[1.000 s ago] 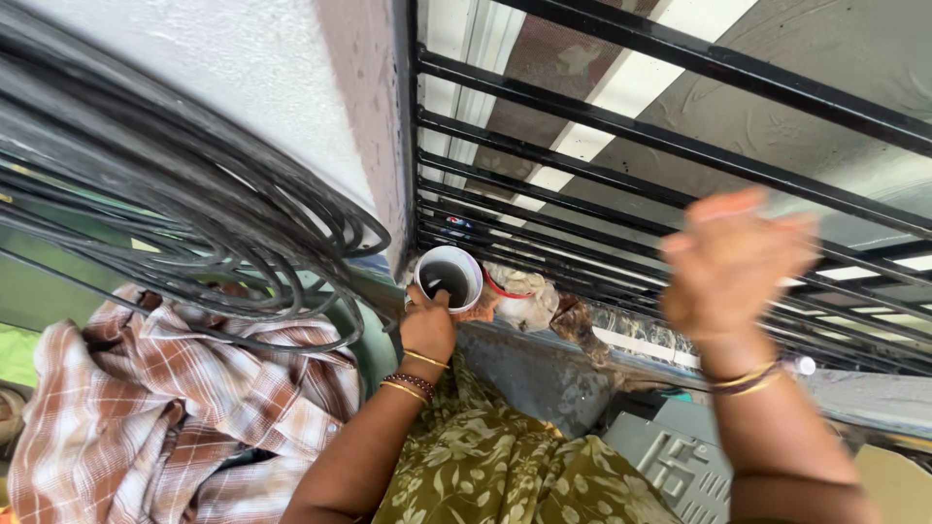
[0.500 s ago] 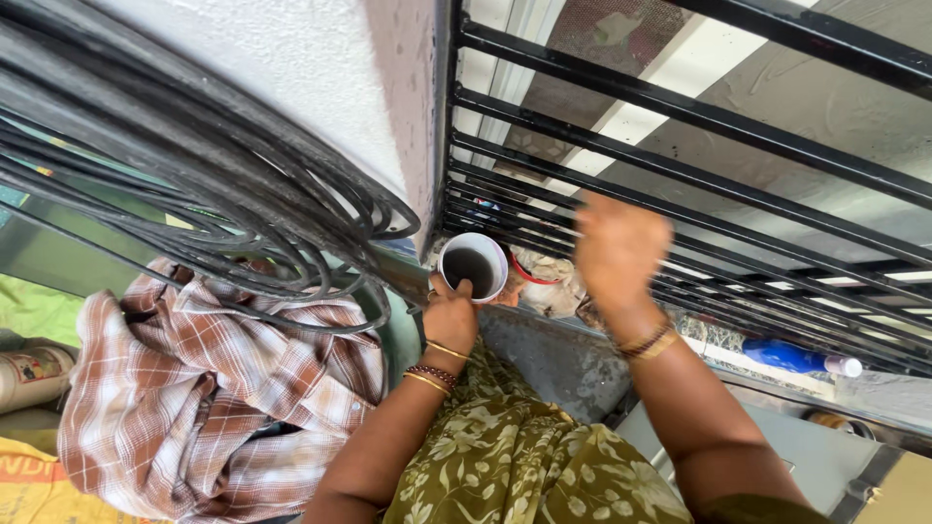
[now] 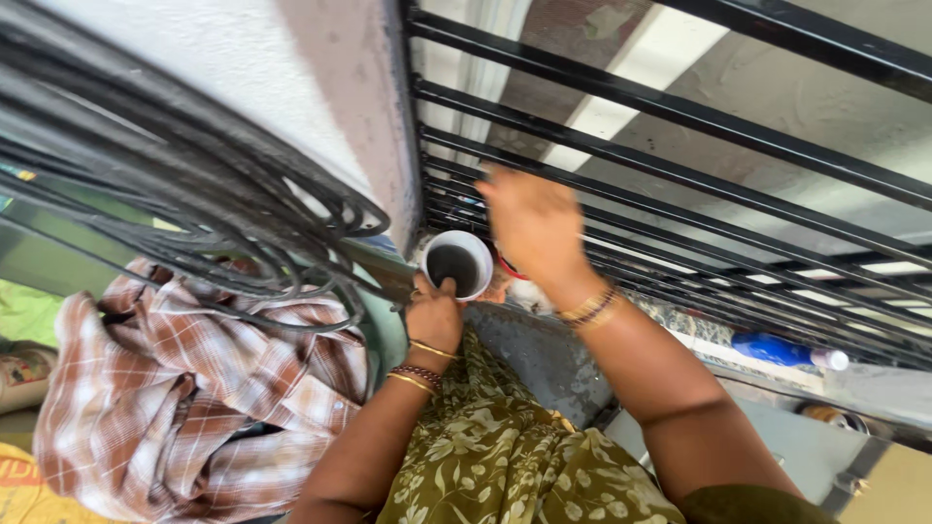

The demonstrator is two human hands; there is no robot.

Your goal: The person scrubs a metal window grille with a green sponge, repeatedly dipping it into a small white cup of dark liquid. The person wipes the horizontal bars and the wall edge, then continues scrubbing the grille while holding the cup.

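Then her left hand (image 3: pixel 433 315) gripped the white cup (image 3: pixel 456 263); her right hand (image 3: pixel 532 225), fingers spread and empty, hovered just beside it by the black bars (image 3: pixel 621 97).

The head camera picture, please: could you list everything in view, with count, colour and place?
cup: one, white outside and dark inside, at the foot of the grille, centre
grille bars: many, black, across the upper right
coiled cables: a bundle, black, hanging at the left
wall: one, white, upper left
checked cloth: one, brown and white, lower left
bottle: one, blue with a pale cap, lying at the right behind the bars
patterned garment: one, olive green with pale leaves, bottom centre
left hand: one, bangles at the wrist, gripping the cup's rim
right hand: one, bangles at the wrist, open, blurred, beside the cup
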